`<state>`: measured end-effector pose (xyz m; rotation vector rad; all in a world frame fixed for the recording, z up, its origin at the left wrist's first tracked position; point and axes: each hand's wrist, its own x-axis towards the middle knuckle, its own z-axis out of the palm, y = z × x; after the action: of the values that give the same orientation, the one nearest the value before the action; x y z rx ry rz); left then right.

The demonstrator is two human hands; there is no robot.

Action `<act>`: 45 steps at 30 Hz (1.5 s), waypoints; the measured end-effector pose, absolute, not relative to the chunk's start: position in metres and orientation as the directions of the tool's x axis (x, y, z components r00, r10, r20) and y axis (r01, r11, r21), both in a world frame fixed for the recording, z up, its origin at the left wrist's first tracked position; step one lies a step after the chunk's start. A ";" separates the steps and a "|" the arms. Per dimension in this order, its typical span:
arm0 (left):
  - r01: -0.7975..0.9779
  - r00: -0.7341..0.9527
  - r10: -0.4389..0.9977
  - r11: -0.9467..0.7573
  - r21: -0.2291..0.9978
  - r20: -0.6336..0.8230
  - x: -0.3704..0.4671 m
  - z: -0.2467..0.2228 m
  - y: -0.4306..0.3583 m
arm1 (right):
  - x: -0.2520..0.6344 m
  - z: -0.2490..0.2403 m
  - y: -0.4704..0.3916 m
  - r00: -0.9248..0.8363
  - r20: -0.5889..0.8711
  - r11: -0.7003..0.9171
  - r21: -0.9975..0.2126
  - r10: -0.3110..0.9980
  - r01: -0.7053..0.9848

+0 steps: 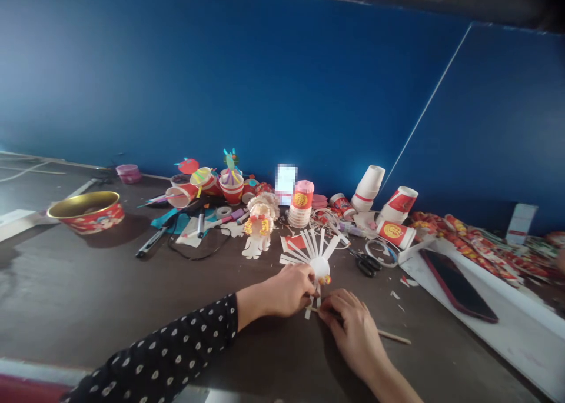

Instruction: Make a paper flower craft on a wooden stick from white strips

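A paper cup cut into strips (pixel 320 266) lies fanned out on the dark table, its round white base in the middle. My left hand (pixel 293 288) is closed at the near side of the base, with its fingers on the strips there. My right hand (pixel 351 323) grips a thin wooden stick (pixel 395 336). One tip of the stick meets the strips nearest me, and the other end sticks out to the right. Some strips and part of the stick are hidden under my fingers.
Black-handled scissors (pixel 367 264) lie right of the cut cup. A phone (pixel 459 285) rests on a white tray (pixel 521 347). Paper cups (pixel 369 185), pens and paper scraps crowd the back, near a blue wall. A red-and-gold bowl (pixel 88 215) stands left.
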<state>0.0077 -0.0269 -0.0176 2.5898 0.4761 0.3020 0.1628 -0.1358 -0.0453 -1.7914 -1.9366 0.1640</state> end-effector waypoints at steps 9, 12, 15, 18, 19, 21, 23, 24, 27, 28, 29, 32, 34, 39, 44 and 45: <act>0.085 0.920 0.283 -0.820 0.566 0.272 0.013 -0.028 -0.027 | 0.168 -0.044 -0.131 -0.041 0.269 0.177 -0.508 0.962 0.843; 0.104 0.913 0.317 -0.790 0.605 0.258 0.014 -0.030 -0.027 | 0.168 -0.045 -0.131 -0.032 0.284 0.178 -0.507 0.958 0.843; 0.128 0.904 0.348 -0.774 0.620 0.248 0.014 -0.031 -0.028 | 0.169 -0.045 -0.132 -0.026 0.284 0.174 -0.512 0.959 0.841; 0.137 0.898 0.364 -0.766 0.628 0.248 0.014 -0.032 -0.029 | 0.169 -0.045 -0.132 -0.033 0.284 0.182 -0.516 0.958 0.837; 0.137 0.897 0.365 -0.764 0.630 0.248 0.014 -0.032 -0.029 | 0.169 -0.045 -0.132 -0.036 0.285 0.185 -0.515 0.958 0.837; 0.140 0.896 0.369 -0.762 0.633 0.246 0.015 -0.033 -0.028 | 0.169 -0.045 -0.132 -0.044 0.288 0.194 -0.516 0.957 0.834; 0.150 0.896 0.376 -0.754 0.639 0.234 0.014 -0.033 -0.028 | 0.170 -0.045 -0.133 -0.048 0.288 0.198 -0.519 0.957 0.832; 0.159 0.896 0.384 -0.747 0.645 0.224 0.014 -0.033 -0.028 | 0.169 -0.045 -0.133 -0.049 0.287 0.199 -0.520 0.957 0.831; 0.200 0.885 0.425 -0.717 0.668 0.192 0.014 -0.032 -0.028 | 0.169 -0.044 -0.135 -0.052 0.287 0.200 -0.514 0.956 0.834; 0.212 0.880 0.438 -0.707 0.675 0.183 0.014 -0.032 -0.029 | 0.169 -0.044 -0.135 -0.056 0.288 0.203 -0.512 0.956 0.835; 0.221 0.876 0.449 -0.697 0.682 0.175 0.014 -0.032 -0.029 | 0.168 -0.043 -0.135 -0.061 0.287 0.206 -0.510 0.956 0.835; 0.228 0.869 0.466 -0.679 0.698 0.169 0.014 -0.031 -0.030 | 0.167 -0.042 -0.135 -0.066 0.279 0.205 -0.504 0.958 0.839; 0.224 0.864 0.472 -0.675 0.703 0.179 0.015 -0.031 -0.031 | 0.167 -0.042 -0.135 -0.065 0.272 0.196 -0.489 0.960 0.850; 0.212 0.868 0.459 -0.688 0.694 0.189 0.016 -0.032 -0.031 | 0.166 -0.043 -0.134 -0.074 0.266 0.184 -0.417 0.961 0.890; 0.179 0.874 0.431 -0.716 0.675 0.226 0.016 -0.031 -0.033 | 0.164 -0.044 -0.134 -0.054 0.257 0.150 -0.372 0.965 0.916; 0.172 0.872 0.427 -0.723 0.669 0.237 0.016 -0.031 -0.033 | 0.164 -0.044 -0.134 -0.050 0.258 0.147 -0.371 0.965 0.917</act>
<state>0.0159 -0.0331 -0.0306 2.3715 0.4308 0.4993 0.1638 -0.1336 -0.0440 -1.7943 -1.9921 0.1463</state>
